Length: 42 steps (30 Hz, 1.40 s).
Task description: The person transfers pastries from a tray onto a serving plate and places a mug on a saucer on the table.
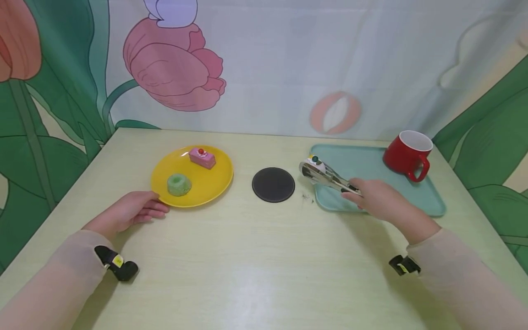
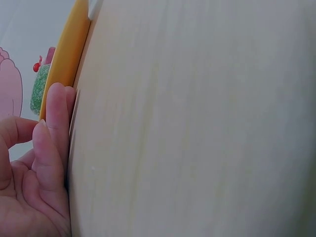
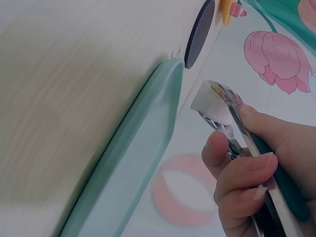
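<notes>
My left hand (image 1: 134, 211) pinches the near left rim of a yellow plate (image 1: 206, 195), thumb at the edge and fingers under it in the left wrist view. On that plate sit a green ring-shaped cake (image 1: 179, 184) and a pink rectangular cake slice (image 1: 202, 157) with a red berry on top. My right hand (image 1: 381, 199) grips metal serving tongs (image 1: 330, 178) with dark handles. Between the tongs' tips is a small white cake (image 3: 210, 101), its top dotted with yellow and dark green. The tongs hold it above the left edge of the light teal tray (image 1: 350, 158).
A red mug (image 1: 402, 153), white inside, stands at the tray's back right. Between plate and tray lies a round black coaster (image 1: 273, 184). Behind the pale wooden table (image 1: 247, 256) hangs a flower-printed cloth (image 1: 268, 68).
</notes>
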Each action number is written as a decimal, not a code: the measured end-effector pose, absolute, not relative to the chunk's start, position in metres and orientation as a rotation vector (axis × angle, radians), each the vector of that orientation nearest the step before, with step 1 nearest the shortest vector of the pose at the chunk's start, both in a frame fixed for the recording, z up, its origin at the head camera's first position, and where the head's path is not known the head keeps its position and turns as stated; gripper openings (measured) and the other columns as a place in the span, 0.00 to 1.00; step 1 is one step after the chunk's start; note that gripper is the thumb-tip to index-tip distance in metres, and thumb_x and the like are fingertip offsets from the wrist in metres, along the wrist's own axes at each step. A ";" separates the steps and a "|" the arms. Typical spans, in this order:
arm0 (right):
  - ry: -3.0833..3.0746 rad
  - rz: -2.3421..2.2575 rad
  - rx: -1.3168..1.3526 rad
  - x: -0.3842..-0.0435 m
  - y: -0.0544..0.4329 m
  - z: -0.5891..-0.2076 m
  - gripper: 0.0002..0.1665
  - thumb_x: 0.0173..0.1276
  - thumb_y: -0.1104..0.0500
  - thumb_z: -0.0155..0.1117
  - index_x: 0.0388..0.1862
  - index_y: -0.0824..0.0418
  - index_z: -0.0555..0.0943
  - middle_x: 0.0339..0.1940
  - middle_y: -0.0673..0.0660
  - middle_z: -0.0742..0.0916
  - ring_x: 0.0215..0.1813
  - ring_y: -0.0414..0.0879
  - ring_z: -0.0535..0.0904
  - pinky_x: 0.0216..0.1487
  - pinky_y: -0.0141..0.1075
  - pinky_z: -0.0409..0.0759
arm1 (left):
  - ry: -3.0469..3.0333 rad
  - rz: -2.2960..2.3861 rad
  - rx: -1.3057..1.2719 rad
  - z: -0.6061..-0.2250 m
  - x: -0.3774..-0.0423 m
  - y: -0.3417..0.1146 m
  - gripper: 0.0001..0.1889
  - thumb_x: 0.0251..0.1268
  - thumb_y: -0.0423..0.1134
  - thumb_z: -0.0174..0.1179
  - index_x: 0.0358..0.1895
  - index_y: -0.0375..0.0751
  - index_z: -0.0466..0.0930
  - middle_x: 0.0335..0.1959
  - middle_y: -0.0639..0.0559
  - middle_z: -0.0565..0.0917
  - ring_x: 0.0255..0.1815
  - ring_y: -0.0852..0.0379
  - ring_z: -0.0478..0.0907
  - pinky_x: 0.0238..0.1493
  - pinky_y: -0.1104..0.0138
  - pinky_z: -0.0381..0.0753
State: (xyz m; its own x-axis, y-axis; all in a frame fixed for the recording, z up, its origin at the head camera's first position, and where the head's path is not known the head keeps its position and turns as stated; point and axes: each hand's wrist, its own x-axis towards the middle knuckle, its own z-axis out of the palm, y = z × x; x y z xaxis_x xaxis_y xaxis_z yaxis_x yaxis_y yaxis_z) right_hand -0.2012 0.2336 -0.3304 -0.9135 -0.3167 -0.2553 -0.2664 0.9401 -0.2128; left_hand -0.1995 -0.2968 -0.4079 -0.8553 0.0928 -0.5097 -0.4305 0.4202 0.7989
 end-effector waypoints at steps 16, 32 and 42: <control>2.801 -0.264 -0.431 -0.200 0.223 -0.330 0.34 0.70 0.47 0.54 0.64 0.70 0.65 0.24 0.52 0.82 0.30 0.44 0.79 0.52 0.56 0.72 | 2.182 1.453 -0.280 -0.408 -0.200 -0.295 0.26 0.74 0.49 0.38 0.62 0.30 0.63 0.38 0.53 0.85 0.38 0.59 0.82 0.39 0.73 0.78; 2.848 -0.282 -0.525 -0.200 0.199 -0.330 0.32 0.70 0.48 0.53 0.61 0.71 0.68 0.41 0.64 0.84 0.42 0.56 0.80 0.53 0.54 0.72 | 2.175 1.449 -0.278 -0.407 -0.199 -0.297 0.26 0.74 0.49 0.37 0.62 0.29 0.62 0.38 0.54 0.85 0.38 0.59 0.82 0.38 0.72 0.78; 2.848 -0.283 -0.552 -0.201 0.185 -0.330 0.32 0.71 0.48 0.52 0.63 0.71 0.67 0.52 0.68 0.80 0.51 0.60 0.78 0.55 0.53 0.71 | 2.180 1.448 -0.278 -0.406 -0.199 -0.296 0.27 0.74 0.50 0.38 0.63 0.30 0.62 0.38 0.54 0.85 0.39 0.59 0.82 0.39 0.72 0.78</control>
State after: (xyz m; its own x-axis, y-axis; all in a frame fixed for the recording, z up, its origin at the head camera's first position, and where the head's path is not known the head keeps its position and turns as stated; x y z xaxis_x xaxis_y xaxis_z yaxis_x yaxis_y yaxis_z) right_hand -0.2005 0.1846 -0.3300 -0.9037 -0.3870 -0.1832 -0.3433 0.9106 -0.2301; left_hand -0.1993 -0.2963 -0.4063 -0.8519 0.1043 -0.5133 -0.4326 0.4123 0.8018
